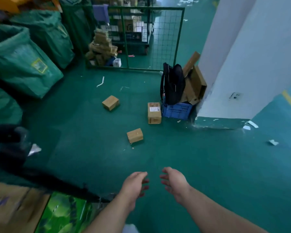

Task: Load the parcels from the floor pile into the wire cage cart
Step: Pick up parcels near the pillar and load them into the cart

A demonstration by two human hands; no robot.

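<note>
Three cardboard parcels lie apart on the green floor: a small one at the left, a labelled taller one beside a blue crate, and a small one nearest me. The green wire cage cart stands at the back, with several stacked parcels inside its left corner. My left hand and my right hand hang side by side low in the view, palms facing each other, fingers loosely curled, holding nothing. Both are well short of the nearest parcel.
Big green sacks line the left side. A white pillar rises at the right, with a black backpack, flattened cardboard and the blue crate against it. Cartons sit at the lower left. Paper scraps litter the floor.
</note>
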